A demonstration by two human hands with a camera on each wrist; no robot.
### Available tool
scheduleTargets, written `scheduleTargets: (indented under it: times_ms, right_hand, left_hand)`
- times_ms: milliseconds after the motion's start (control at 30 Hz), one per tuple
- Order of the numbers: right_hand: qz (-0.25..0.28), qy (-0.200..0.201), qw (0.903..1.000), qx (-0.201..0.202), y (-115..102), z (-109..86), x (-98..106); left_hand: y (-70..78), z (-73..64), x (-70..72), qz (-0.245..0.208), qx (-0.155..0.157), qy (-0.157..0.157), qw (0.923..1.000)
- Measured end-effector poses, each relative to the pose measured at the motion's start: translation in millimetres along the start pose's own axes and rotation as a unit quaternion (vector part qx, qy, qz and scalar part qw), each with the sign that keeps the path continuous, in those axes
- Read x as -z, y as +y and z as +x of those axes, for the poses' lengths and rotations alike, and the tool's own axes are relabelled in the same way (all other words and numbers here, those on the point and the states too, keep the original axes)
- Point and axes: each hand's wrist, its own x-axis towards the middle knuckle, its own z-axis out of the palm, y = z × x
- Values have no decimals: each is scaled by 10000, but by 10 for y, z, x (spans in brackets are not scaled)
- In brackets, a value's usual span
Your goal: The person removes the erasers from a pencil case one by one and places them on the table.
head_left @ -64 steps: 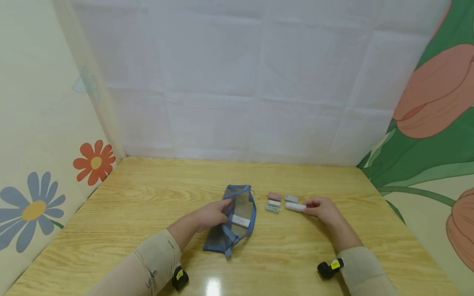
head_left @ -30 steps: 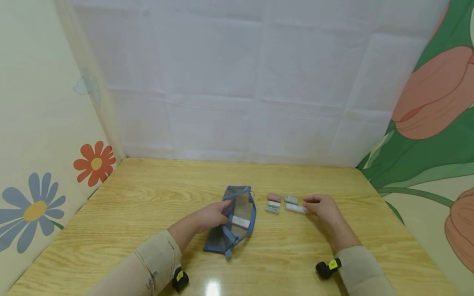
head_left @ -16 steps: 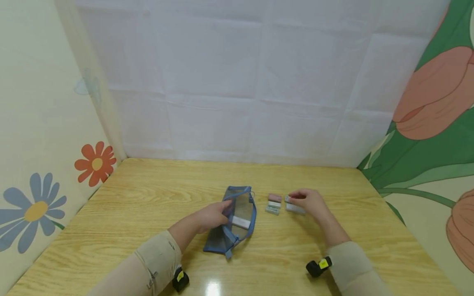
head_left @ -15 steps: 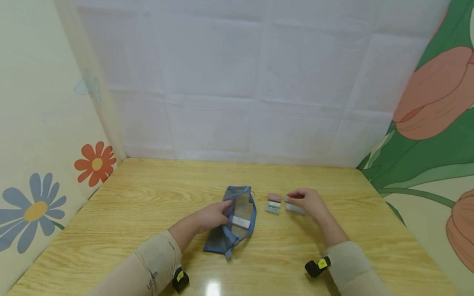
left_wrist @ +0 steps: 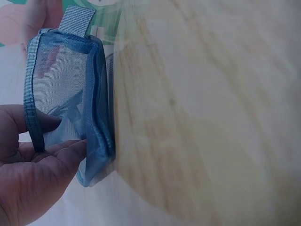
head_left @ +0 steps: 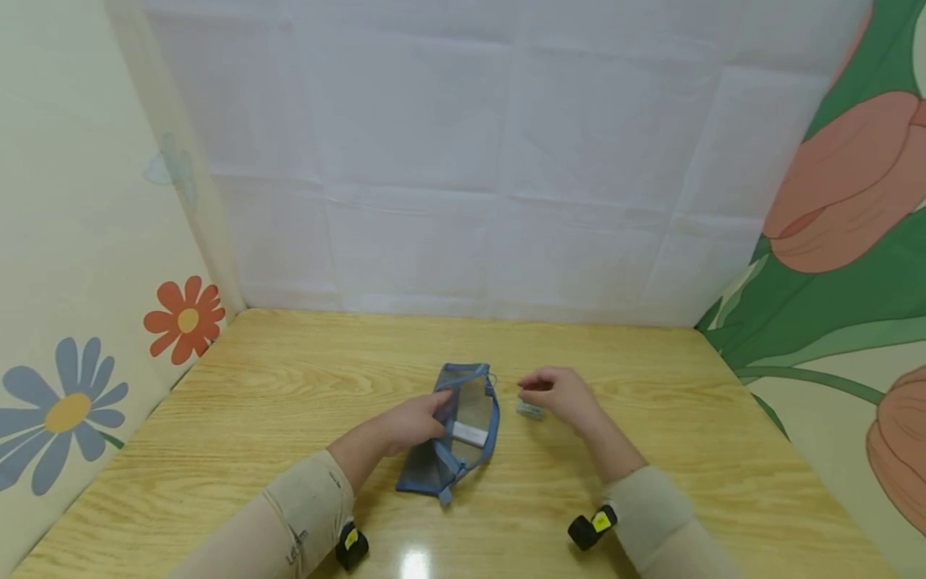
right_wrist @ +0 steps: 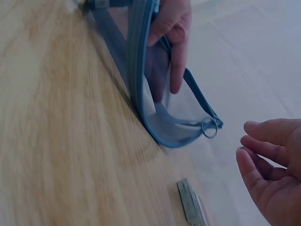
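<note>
My left hand (head_left: pixel 412 422) grips the zipped edge of a blue mesh pouch (head_left: pixel 421 474); in the left wrist view its fingers (left_wrist: pixel 70 153) curl round the edging. The pouch gapes towards the right, and a white block (head_left: pixel 470 435) lies inside. My right hand (head_left: pixel 567 400) hovers just right of the pouch, close over small flat blocks that look like erasers. A pale green patterned block (head_left: pixel 530 411) shows below its fingertips; the other blocks are hidden behind the hand. In the right wrist view the fingers are loosely bent with nothing between them, and stacked edges of blocks (right_wrist: pixel 190 205) show below.
Both hands work over a wood-grain table (head_left: pixel 289 386). A white sheet (head_left: pixel 463 161) hangs along its back edge, with flower-patterned panels on the left and right. A small ring (right_wrist: pixel 209 127) dangles at the pouch's corner.
My right hand has moved left, from the white block at the right, over the grey one, to the pink, white and green group. The left hand and pouch have stayed in place.
</note>
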Motion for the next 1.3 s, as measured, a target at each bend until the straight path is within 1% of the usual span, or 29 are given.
scheduleTargets:
  times_ms: [133,267,367,433,567,633,733,867,967,1033,1300]
  right_hand:
    - [-102,-143,9996,211,-65,2,-109]
    - [-157,-246,9991,304,-107,-3,-209]
    - [-112,-369,9987,326,-129,-12,-272]
    - [-52,-448,9981,416,-134,-16,-312]
    - [-195,-490,9946,891,-116,-12,-375]
    - [-254,-538,9927,1048,-102,-8,-404]
    - [-219,-700,9916,1069,-87,-5,-444]
    - [-102,-905,9924,832,-70,0,-498]
    - [-224,-996,9929,607,-54,-1,-540]
    - [-327,-1059,9924,539,-46,-5,-563]
    - [-614,-1240,9892,474,-37,-14,-601]
  left_hand:
    - [9,-7,3,17,11,7,10000]
    - [12,-7,5,-28,20,-19,10000]
    - [13,-5,4,-42,62,-28,10000]
    - [13,-4,4,-24,77,-16,10000]
    - [13,0,8,61,76,13,10000]
    - [11,2,11,94,64,18,9999]
    - [8,6,16,136,35,-9,9999]
    - [-15,24,26,157,39,-35,9999]
    - [-28,31,31,177,53,-33,9998]
    - [-26,28,32,203,49,-38,9998]
    - [2,5,31,187,70,-70,9998]
